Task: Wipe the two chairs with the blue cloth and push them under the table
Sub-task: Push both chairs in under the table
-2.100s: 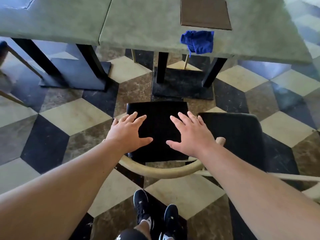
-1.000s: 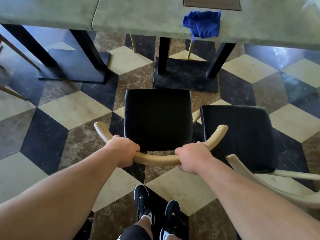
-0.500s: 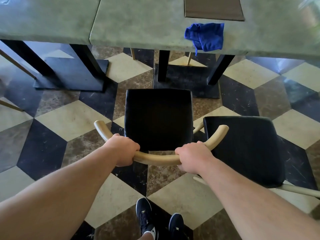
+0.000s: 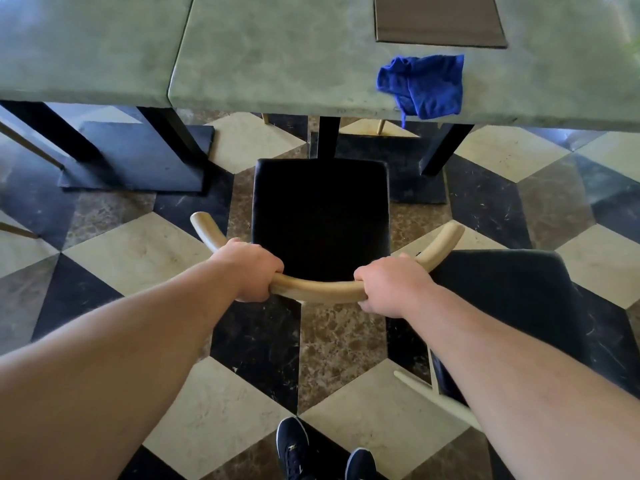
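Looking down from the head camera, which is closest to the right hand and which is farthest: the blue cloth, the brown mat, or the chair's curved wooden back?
From the right hand:
1. Curved wooden back, gripped in that hand, below the black seat.
2. Blue cloth, ahead on the table's near edge, partly hanging over.
3. Brown mat, farther back on the table, beyond the cloth.

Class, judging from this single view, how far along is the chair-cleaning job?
Done, apparently: wiping, since the blue cloth lies set down on the table. In hand: left hand and right hand grip the first chair's backrest, its seat short of the table edge. Left: pushing it under, then the second chair.
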Motion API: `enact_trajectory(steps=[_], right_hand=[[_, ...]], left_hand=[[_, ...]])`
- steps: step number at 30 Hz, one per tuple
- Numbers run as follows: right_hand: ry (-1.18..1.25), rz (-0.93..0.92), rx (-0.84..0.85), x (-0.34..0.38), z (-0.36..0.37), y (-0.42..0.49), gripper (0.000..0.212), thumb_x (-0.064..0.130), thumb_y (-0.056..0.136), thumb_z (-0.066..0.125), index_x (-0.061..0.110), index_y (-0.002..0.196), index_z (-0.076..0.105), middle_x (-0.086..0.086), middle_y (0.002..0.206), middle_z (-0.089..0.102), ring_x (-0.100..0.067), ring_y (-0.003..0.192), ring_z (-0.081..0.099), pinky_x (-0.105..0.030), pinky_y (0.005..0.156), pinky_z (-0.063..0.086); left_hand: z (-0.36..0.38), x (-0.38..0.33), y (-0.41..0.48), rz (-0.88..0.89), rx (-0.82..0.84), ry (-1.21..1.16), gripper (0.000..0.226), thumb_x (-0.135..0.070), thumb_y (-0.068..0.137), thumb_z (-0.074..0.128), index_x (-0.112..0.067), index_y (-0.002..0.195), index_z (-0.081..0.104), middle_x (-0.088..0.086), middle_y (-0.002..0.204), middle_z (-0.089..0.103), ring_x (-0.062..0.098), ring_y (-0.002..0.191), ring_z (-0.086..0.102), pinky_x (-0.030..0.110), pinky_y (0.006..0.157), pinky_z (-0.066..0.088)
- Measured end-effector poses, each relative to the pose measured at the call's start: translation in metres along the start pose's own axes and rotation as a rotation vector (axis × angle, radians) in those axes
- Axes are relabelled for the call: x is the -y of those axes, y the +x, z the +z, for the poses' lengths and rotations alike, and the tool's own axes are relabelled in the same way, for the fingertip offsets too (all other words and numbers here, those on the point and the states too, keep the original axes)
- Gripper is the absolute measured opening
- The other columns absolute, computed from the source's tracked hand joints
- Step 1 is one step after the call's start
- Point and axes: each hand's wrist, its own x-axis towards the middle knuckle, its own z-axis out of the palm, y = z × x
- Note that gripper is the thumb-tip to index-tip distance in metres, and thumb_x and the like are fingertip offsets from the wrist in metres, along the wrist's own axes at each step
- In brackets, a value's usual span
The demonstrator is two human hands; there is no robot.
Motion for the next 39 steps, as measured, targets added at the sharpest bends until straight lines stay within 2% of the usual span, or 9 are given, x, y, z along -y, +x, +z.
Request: enact_trajectory(steps=[7,10,13,17,20,27,33,39], right_hand=[[0.0,-0.003,-0.055,-0.02,-0.019,0.053,0.023,0.05,0.083,0.07,0.039,0.08,0.05,0.014,0.067,0.054,-0.006,0.059,0.048,-0.04,0.075,0.035],[0.027,-0.017,-0.059,-0.015,-0.021,0.063,0.021,0.05,0.082,0.07,0.04,0.082,0.052,0.014,0.066,0.054,-0.006,0.057,0.05,-0.029,0.057,0.033],[0.026,-0.019,-0.051,-0.011,-0.022,0.066,0.019,0.051,0.081,0.068,0.039,0.081,0.053,0.014,0.066,0.054,-0.006,0.056,0.052,-0.028,0.047,0.029],[0.026,-0.005,-0.028,-0.01,-0.025,0.066,0.022,0.049,0.08,0.067,0.038,0.076,0.048,0.013,0.065,0.054,-0.005,0.055,0.05,-0.028,0.047,0.027],[0.023,-0.006,-0.018,-0.008,-0.026,0.066,0.02,0.049,0.081,0.067,0.039,0.078,0.05,0.013,0.067,0.054,-0.005,0.056,0.051,-0.028,0.047,0.027],[0.019,-0.008,-0.022,-0.008,-0.027,0.064,0.02,0.051,0.084,0.068,0.04,0.082,0.05,0.014,0.068,0.054,-0.005,0.059,0.05,-0.029,0.049,0.024],[0.035,0.011,-0.007,-0.007,-0.029,0.063,0.019,0.05,0.084,0.067,0.04,0.082,0.051,0.014,0.069,0.055,-0.006,0.061,0.052,-0.032,0.058,0.034],[0.029,0.019,-0.007,-0.005,-0.031,0.063,0.017,0.049,0.083,0.068,0.04,0.083,0.053,0.015,0.068,0.054,-0.004,0.06,0.051,-0.03,0.055,0.031]], left_hand=[[-0.03,0.039,0.041,-0.002,-0.021,0.024,0.013,-0.037,0.085,0.069,-0.043,0.089,0.059,-0.017,0.078,0.062,0.004,0.072,0.054,0.038,0.084,0.038],[-0.032,0.055,0.046,0.0,-0.029,0.048,0.014,-0.037,0.084,0.069,-0.045,0.085,0.057,-0.019,0.076,0.061,0.003,0.071,0.054,0.037,0.083,0.037],[-0.029,0.06,0.046,-0.011,-0.066,0.075,0.017,-0.036,0.084,0.068,-0.044,0.081,0.054,-0.019,0.074,0.059,0.003,0.068,0.052,0.037,0.084,0.037],[-0.029,0.059,0.046,-0.014,-0.07,0.082,0.023,-0.035,0.084,0.069,-0.044,0.077,0.049,-0.018,0.073,0.058,0.003,0.067,0.05,0.038,0.086,0.04],[-0.028,0.059,0.046,-0.017,-0.072,0.079,0.019,-0.036,0.085,0.069,-0.044,0.081,0.053,-0.018,0.074,0.059,0.003,0.068,0.051,0.038,0.087,0.04],[-0.026,0.059,0.046,-0.016,-0.093,0.072,0.026,-0.036,0.085,0.071,-0.044,0.076,0.048,-0.019,0.073,0.058,0.004,0.069,0.052,0.038,0.084,0.035],[-0.029,0.059,0.045,-0.013,-0.078,0.065,0.018,-0.035,0.085,0.069,-0.044,0.081,0.054,-0.018,0.074,0.06,0.004,0.07,0.053,0.038,0.085,0.036],[-0.033,0.059,0.044,-0.015,-0.041,0.049,0.012,-0.035,0.085,0.068,-0.042,0.084,0.058,-0.018,0.075,0.062,0.005,0.072,0.056,0.038,0.087,0.039]])
